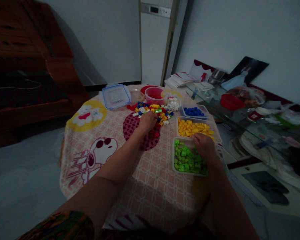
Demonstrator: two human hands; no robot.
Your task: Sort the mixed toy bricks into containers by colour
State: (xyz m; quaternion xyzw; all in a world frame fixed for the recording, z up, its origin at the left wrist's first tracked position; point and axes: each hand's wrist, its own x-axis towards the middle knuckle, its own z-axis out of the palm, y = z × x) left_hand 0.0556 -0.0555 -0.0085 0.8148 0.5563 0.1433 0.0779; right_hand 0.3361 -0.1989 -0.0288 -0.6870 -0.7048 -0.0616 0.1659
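Note:
My left hand (148,121) reaches into a mixed pile of toy building bricks (162,115) in several colours, its fingers curled together. What they pinch, if anything, is too small and dark to make out. Over the rim between two plastic boxes is my right hand (205,145), fingers closed; any small thing in them is hidden. The nearer box (173,160) holds green bricks (185,158), and the one behind it holds yellow bricks (190,126). Red bricks (153,134) lie just below my left hand.
Behind the yellow bricks stands a box with blue bricks (193,112). White bricks (173,104), a pink round tub (155,95) and a blue-edged lid (116,96) sit farther back. A cluttered glass table (240,116) adjoins the right side; a wooden bench (57,80) stands left.

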